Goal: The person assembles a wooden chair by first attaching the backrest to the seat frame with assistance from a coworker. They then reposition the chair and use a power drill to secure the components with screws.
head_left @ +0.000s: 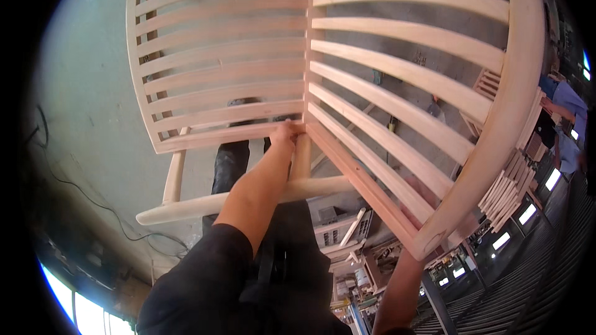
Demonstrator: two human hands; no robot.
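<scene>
A pale, unpainted wooden bench with a slatted seat and slatted backrest fills most of the view, tilted in front of me. My left hand is closed on the frame at the near corner, where seat and backrest meet. Below that hand runs a rounded armrest, joined to the seat by a post. My right forearm rises to the lower end of the backrest's thick curved rail. The right hand is mostly hidden behind that corner, so its fingers cannot be made out.
A black cable curls over the grey floor at the left. Beyond the backrest are stacked wooden pieces and another slatted wooden piece. At the far right is a person in blue clothing.
</scene>
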